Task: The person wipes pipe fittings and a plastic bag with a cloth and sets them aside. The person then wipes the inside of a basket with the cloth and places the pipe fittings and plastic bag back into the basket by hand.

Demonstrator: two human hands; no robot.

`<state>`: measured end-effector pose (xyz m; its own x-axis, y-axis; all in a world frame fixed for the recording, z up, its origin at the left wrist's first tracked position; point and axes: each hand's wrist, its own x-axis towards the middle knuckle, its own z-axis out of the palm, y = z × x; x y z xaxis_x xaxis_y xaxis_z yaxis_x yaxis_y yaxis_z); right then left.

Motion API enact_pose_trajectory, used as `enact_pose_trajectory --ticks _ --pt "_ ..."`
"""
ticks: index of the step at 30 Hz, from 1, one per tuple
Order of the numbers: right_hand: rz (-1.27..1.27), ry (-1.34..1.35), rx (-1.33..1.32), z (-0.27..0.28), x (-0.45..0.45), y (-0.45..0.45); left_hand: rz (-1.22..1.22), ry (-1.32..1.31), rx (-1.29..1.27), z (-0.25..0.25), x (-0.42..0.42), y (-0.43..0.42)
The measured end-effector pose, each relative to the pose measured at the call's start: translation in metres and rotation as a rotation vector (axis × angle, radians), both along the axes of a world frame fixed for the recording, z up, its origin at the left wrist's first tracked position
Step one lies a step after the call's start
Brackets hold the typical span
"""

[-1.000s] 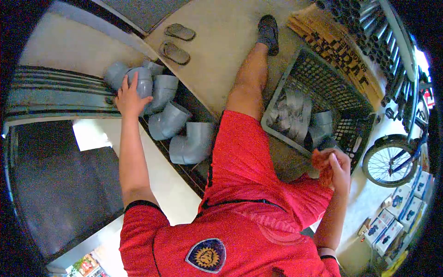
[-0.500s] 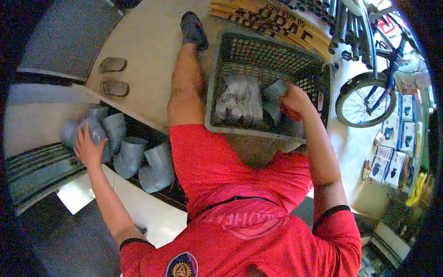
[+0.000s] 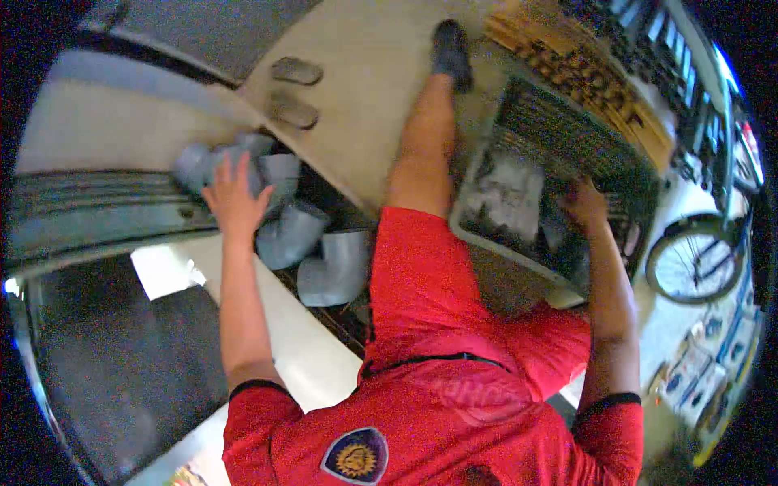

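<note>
My left hand [image 3: 237, 198] rests with fingers spread on a cluster of grey plastic pipe elbows [image 3: 194, 166] at the left. Nearer to me, two more grey elbows, one [image 3: 292, 235] beside the other [image 3: 336, 271], stand next to my thigh. Inside the dark plastic crate [image 3: 519, 263] is my right hand [image 3: 585, 202], smeared by motion, so its fingers do not show clearly. Just below it lies a greyish piece [image 3: 557, 231], too blurred to name. Pale, plastic-looking packs [image 3: 506, 194] fill the crate's left part.
A pair of slippers [image 3: 296, 89] lies on the floor ahead. Beyond the crate is a printed cardboard piece [image 3: 583, 73], with dark pipes [image 3: 648, 32] behind. A bicycle wheel [image 3: 694, 259] and boxes [image 3: 693, 377] are at the right.
The view has swung, shifting most things rightward. My right hand held a grey pipe fitting up in the crate; now that fitting no longer shows raised there. My left hand stays on the elbows.
</note>
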<state>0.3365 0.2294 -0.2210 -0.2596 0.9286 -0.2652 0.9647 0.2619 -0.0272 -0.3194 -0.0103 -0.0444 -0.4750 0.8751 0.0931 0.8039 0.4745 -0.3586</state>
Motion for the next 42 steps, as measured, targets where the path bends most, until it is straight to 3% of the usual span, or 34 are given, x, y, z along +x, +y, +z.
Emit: enact_pose_trajectory --ticks 1,4,7,9,11,14,17,21,23,25,26,29,32,35,38,40,42 --pt "0.099 0.061 0.033 0.003 0.003 0.002 0.001 0.008 0.012 0.003 0.000 -0.002" --pt "0.036 -0.059 -0.082 0.019 0.007 0.003 -0.014 0.012 0.032 0.003 0.004 -0.008" --pt "0.159 -0.006 -0.062 0.057 0.015 -0.005 -0.021 0.030 0.023 0.007 0.009 0.001" --pt "0.257 0.185 0.104 0.074 0.033 -0.016 -0.073 0.027 0.009 0.013 0.015 0.008" --pt "0.288 0.212 0.275 0.087 0.049 -0.027 -0.059 0.059 -0.011 0.023 0.035 0.016" --pt "0.244 0.358 0.488 0.153 0.023 -0.066 -0.184 0.044 0.175 0.015 0.038 0.011" --pt "0.142 0.520 0.605 0.200 0.014 -0.094 -0.478 -0.248 0.362 0.030 0.108 0.031" --pt "0.194 0.712 0.623 0.257 -0.015 -0.132 -0.707 -1.095 0.335 0.041 0.211 0.059" --pt "0.317 0.834 0.476 0.278 -0.021 -0.147 -0.583 -2.019 0.200 0.023 0.264 0.077" --pt "0.402 0.960 0.311 0.288 -0.026 -0.162 -0.605 -2.385 -0.306 0.012 0.291 0.092" --pt "0.400 1.060 0.250 0.286 -0.030 -0.168 -0.860 -2.292 -0.282 -0.020 0.301 0.090" --pt "0.361 1.303 0.172 0.266 -0.037 -0.185 -0.444 -2.534 -0.585 -0.023 0.340 0.053" --pt "-0.090 1.816 0.384 0.248 -0.023 -0.219 -0.254 -2.649 -0.425 -0.043 0.345 0.021" --pt "-0.072 2.349 0.199 0.268 -0.051 -0.253 -0.225 -2.536 -0.235 -0.031 0.343 0.009" --pt "0.032 1.183 0.405 0.243 -0.065 -0.255 -0.372 -2.444 -0.149 -0.015 0.339 0.016" --pt "0.055 1.229 0.386 0.235 -0.079 -0.261 -0.582 -2.334 -0.137 -0.007 0.331 0.026" --pt "0.110 1.139 0.204 0.242 -0.077 -0.259 -0.839 -2.131 -0.138 0.011 0.320 0.041"
